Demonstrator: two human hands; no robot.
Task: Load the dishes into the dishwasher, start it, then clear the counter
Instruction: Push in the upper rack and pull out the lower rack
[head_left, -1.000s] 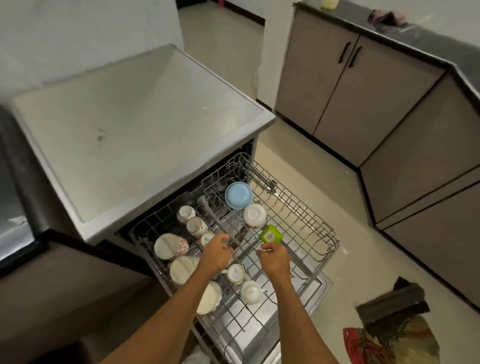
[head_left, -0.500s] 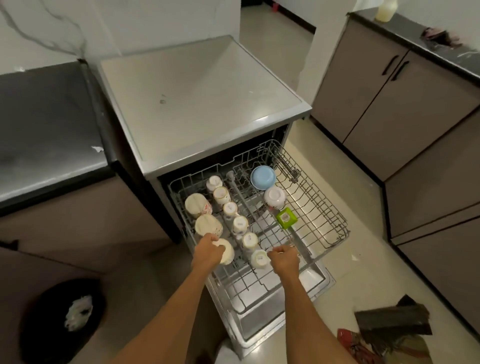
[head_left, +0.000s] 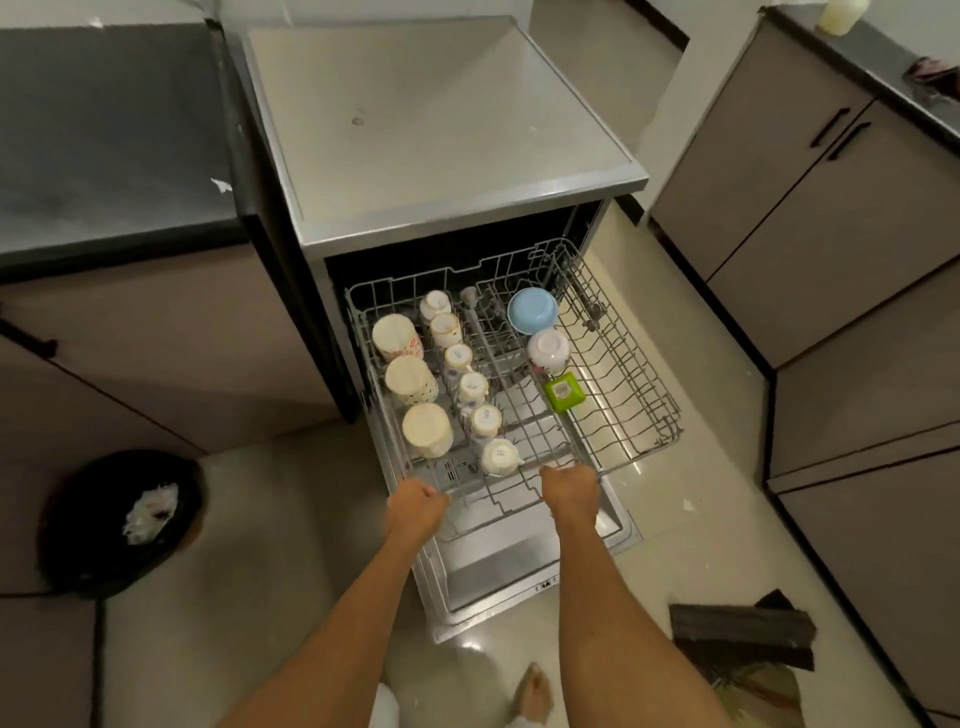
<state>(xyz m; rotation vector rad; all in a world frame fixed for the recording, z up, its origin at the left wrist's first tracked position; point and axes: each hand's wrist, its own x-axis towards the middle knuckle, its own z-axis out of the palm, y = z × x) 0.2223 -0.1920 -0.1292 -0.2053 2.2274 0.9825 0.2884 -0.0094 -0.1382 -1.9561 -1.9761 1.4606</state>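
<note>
Two hands were on the upper rack (head_left: 655, 364), both clamped tight: left hand (head_left: 415, 501) and right hand (head_left: 569, 491) had their fingers (head_left: 563, 475) curled round its front edge, lower centre of the frame. A push-in looked likely, and the good way was an even, slow shove from both sides so the upturned mugs (head_left: 426, 428), blue bowl (head_left: 532, 310) and green tub (head_left: 564, 393) didn't rattle loose. Rack stood drawn out of the dishwasher (head_left: 441, 130), nearest cup just beyond the knuckles.

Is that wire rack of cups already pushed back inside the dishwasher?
No, the rack sits pulled out in front of the dishwasher, with the left hand and right hand gripping its front rail.
</note>
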